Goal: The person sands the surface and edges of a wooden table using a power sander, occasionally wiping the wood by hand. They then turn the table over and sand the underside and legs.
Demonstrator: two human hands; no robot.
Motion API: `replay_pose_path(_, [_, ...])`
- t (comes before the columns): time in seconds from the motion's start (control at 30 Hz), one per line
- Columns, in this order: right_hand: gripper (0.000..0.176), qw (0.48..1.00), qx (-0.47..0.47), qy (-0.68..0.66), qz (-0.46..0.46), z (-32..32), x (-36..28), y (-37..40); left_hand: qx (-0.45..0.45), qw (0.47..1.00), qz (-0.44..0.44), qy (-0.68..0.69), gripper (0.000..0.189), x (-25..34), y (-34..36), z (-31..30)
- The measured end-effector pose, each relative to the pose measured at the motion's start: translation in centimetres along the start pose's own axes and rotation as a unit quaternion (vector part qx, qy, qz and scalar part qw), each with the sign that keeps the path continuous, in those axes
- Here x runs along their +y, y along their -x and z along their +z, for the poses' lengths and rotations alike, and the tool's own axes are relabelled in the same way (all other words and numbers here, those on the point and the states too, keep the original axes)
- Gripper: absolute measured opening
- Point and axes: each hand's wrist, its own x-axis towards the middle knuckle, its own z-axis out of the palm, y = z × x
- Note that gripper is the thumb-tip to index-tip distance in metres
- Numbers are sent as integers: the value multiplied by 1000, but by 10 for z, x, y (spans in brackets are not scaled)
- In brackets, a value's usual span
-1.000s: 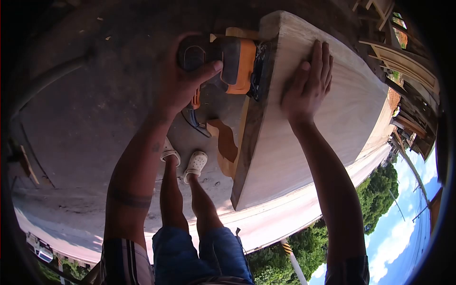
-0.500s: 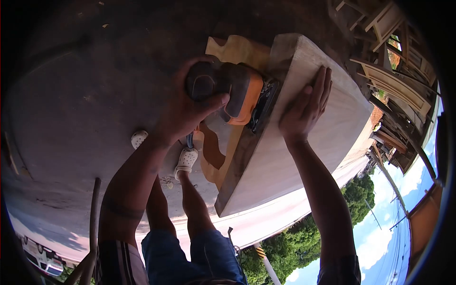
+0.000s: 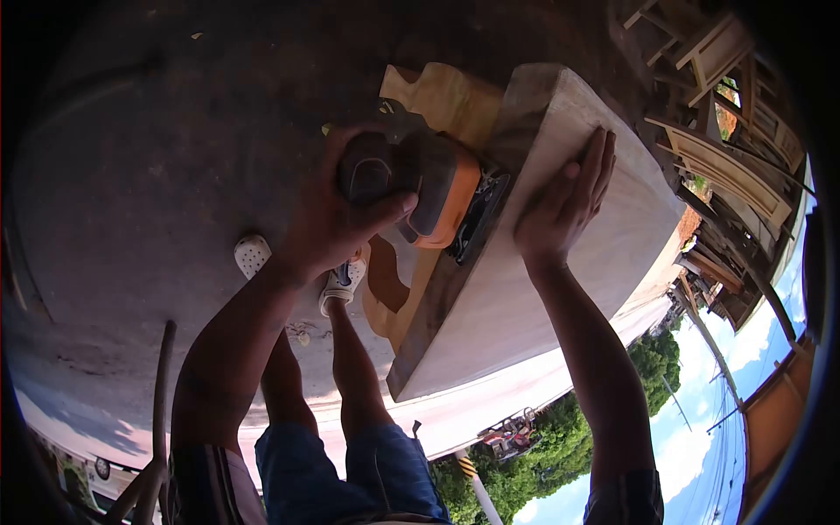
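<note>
My left hand (image 3: 328, 223) is wrapped round the dark top of an orange-and-black power sander (image 3: 451, 188). The sander is tilted on its side, its pad against the narrow edge of a thick, pale wooden panel (image 3: 516, 306). My right hand (image 3: 564, 206) lies flat on the panel's broad face, fingers stretched and close together, holding nothing. Under and beside the panel shows a light wooden piece with a curved outline (image 3: 464, 101). Part of the sander's pad is hidden by its body and the panel.
Wooden frames (image 3: 722, 162) are piled at the upper right. A bent pole (image 3: 163, 394) rises at the lower left. My feet in white perforated clogs (image 3: 343, 280) stand on the dark ground. Greenery, a striped post (image 3: 477, 486) and a vehicle (image 3: 512, 433) show beyond the panel.
The sander and my left hand have shifted slightly down the image along the panel's edge. My right hand stays flat on the panel. The view has tilted slightly, and the vehicle by the greenery now shows.
</note>
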Motion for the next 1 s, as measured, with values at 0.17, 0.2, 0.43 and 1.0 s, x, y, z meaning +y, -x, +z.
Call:
replay_pose_path(0.17, [61,1000,-1,2,5,-1,-22,5,-9,999,29,25,67,12,-67,-25])
replay_pose_path(0.2, [61,1000,-1,0,5,-2,-18,2,-1,999,42,-20,67,10,-61,-21])
replay_pose_path(0.43, [62,1000,-4,-1,8,0,-1,-2,23,998,56,-18,69,-23,19,-2])
replay_pose_path(1.0, [62,1000,-8,0,-1,-1,0,0,-5,1000,29,5,64,-32,0,-6])
